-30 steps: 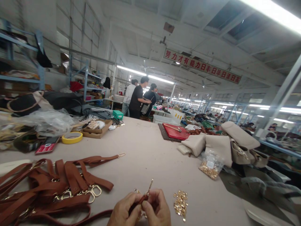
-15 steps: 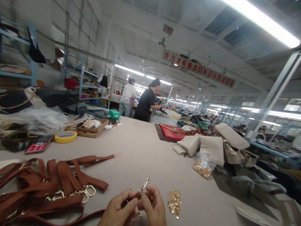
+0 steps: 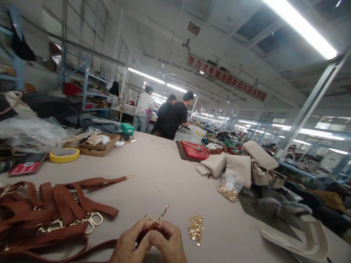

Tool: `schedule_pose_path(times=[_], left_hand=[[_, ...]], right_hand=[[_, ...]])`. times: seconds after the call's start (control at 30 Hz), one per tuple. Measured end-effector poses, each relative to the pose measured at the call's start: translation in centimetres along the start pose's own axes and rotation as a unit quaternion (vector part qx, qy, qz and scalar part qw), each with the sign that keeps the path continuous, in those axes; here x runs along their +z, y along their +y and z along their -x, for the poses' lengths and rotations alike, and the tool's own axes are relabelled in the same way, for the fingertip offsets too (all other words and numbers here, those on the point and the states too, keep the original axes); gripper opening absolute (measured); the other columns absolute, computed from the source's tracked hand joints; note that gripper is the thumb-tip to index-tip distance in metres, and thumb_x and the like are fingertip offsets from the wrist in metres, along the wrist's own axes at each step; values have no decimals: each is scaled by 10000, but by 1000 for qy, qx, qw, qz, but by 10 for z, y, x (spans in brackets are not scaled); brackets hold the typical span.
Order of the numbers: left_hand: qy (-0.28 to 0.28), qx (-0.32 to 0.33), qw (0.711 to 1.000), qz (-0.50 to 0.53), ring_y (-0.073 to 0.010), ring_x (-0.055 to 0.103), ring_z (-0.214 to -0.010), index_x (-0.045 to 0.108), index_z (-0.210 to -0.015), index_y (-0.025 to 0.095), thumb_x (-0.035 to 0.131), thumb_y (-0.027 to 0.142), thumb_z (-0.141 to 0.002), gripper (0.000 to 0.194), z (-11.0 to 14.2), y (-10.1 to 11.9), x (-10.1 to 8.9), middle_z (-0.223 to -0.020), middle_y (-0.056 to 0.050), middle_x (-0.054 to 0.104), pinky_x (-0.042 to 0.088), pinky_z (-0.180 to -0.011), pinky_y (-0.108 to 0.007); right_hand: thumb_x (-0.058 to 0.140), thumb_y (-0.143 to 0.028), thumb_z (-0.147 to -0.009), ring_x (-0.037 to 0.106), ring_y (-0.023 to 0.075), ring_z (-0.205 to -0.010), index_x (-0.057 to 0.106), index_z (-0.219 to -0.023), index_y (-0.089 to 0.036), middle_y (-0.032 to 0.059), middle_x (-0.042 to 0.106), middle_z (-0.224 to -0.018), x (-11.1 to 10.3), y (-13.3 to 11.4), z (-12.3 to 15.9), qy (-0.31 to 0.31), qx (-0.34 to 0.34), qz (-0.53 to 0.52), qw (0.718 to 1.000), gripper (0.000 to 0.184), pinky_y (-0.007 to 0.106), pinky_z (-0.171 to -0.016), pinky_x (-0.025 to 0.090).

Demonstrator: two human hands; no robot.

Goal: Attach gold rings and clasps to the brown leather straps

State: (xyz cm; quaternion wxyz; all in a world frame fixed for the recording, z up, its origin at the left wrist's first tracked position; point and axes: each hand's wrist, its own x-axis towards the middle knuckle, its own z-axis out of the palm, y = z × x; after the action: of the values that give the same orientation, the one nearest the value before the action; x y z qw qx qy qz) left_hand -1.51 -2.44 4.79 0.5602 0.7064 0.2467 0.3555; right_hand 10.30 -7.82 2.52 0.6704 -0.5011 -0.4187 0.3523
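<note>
Both my hands meet at the bottom edge of the head view. My left hand [image 3: 128, 245] and my right hand [image 3: 168, 241] are closed together on the end of a brown leather strap [image 3: 144, 231] that carries a gold clasp [image 3: 161, 214] pointing up and away. The strap trails off to the left under my left hand. A small heap of gold metal fittings [image 3: 195, 228] lies on the table just right of my right hand. A pile of brown straps with gold buckles [image 3: 55, 212] lies to the left.
On the beige table [image 3: 164, 171] lie a yellow tape roll [image 3: 64, 155], a red calculator [image 3: 26, 167], a cardboard tray [image 3: 98, 142], a bag of fittings [image 3: 229, 187], beige bags [image 3: 246, 164] and a red wallet [image 3: 194, 150]. Three people [image 3: 170, 117] stand beyond the far end.
The view has swung right and slightly up, so everything shifted left. My hands sit lower in frame, still closed on the strap end. The people at the far end have moved about.
</note>
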Motion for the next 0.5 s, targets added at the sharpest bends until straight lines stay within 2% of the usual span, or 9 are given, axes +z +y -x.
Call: schedule_pose_path(times=[0.07,0.13,0.23,0.33,0.43,0.5], left_hand=[[-4,13,1000,15,-201,634,-857,704,-932,204,545,355,-860,231,3,8,0,-904,-39,716,489,-754,-229],[-7,36,999,21,-201,632,-937,707,-974,212,519,271,-877,219,9,19,1,-986,-43,718,474,-852,-244],[-18,55,998,1,-178,637,-889,673,-1064,223,474,112,-845,315,19,34,0,-953,-24,715,473,-828,-242],[-24,70,995,-66,-169,634,-842,632,-1110,223,503,38,-774,405,31,43,-3,-924,-14,705,477,-791,-237],[-7,103,983,-150,-190,635,-889,617,-1126,192,552,44,-756,404,48,47,-19,-966,-46,701,483,-824,-260],[21,116,973,-200,-195,633,-943,618,-1139,182,567,74,-780,378,62,49,-43,-1033,-68,697,482,-870,-271]], right_hand=[[739,-476,-676,671,247,-732,774,-813,-173,56,733,-750,1,-10,5,1,11,7,1000,334,352,-711,542],[733,-456,-695,680,261,-813,773,-855,-186,65,748,-835,-1,-18,12,28,17,28,999,316,369,-773,547],[755,-452,-679,684,276,-872,774,-876,-195,78,752,-884,-11,-18,16,68,22,82,994,325,379,-827,545],[765,-472,-662,688,275,-874,772,-897,-205,75,752,-903,-23,-8,14,72,35,118,990,356,354,-807,556],[758,-494,-661,688,270,-824,767,-849,-189,81,749,-853,-32,-4,14,93,13,142,985,358,349,-774,564],[754,-490,-670,684,267,-771,753,-801,-170,93,737,-799,-38,-8,19,126,-21,132,983,346,364,-737,568]])
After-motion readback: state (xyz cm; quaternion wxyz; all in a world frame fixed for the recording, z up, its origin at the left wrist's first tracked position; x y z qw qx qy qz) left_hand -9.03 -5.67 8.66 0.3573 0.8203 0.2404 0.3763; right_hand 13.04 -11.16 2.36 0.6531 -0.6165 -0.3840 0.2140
